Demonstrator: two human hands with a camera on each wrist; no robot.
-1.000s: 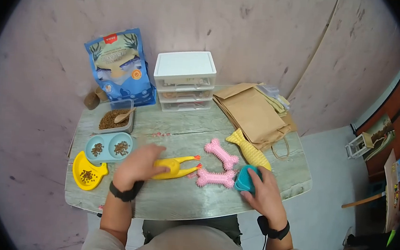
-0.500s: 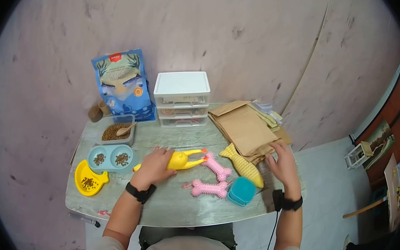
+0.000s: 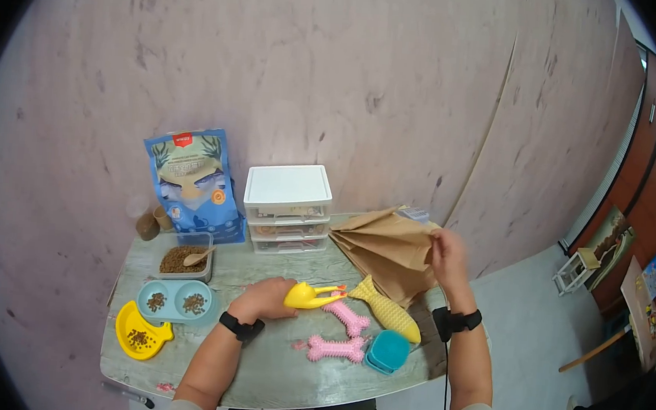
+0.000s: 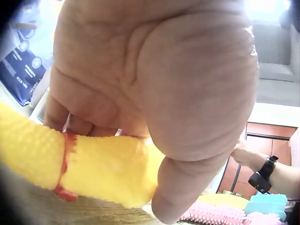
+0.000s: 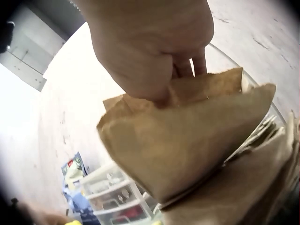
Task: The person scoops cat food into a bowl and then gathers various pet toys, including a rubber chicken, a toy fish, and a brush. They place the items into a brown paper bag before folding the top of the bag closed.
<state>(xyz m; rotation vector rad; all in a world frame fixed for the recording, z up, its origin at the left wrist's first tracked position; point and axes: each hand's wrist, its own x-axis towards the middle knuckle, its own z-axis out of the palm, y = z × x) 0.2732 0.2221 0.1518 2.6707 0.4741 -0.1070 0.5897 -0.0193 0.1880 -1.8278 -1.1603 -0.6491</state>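
Note:
My left hand (image 3: 265, 299) grips a yellow rubber chicken (image 3: 309, 296) around its body, thumb on the near side and fingers behind it. Its red-banded neck (image 4: 66, 164) shows in the left wrist view. At the back right, my right hand (image 3: 451, 259) pinches the top edge of a brown paper bag (image 3: 390, 248), which is lifted and creased. The bag's mouth gapes a little in the right wrist view. Right of the chicken lie two pink spiky bone toys (image 3: 336, 350), a yellow fish-shaped toy (image 3: 385, 311) and a teal square container (image 3: 388, 351).
On the left are a blue double bowl (image 3: 174, 301) and a yellow bowl (image 3: 141, 330) with kibble, plus a clear tub (image 3: 185, 263) with a wooden spoon. Behind stand a blue food bag (image 3: 194, 187) and a white drawer unit (image 3: 287, 209) by the wall.
My right hand let go of the teal container, moved up to the paper bag and raised its edge. My left hand took hold of the chicken and shifted it slightly right.

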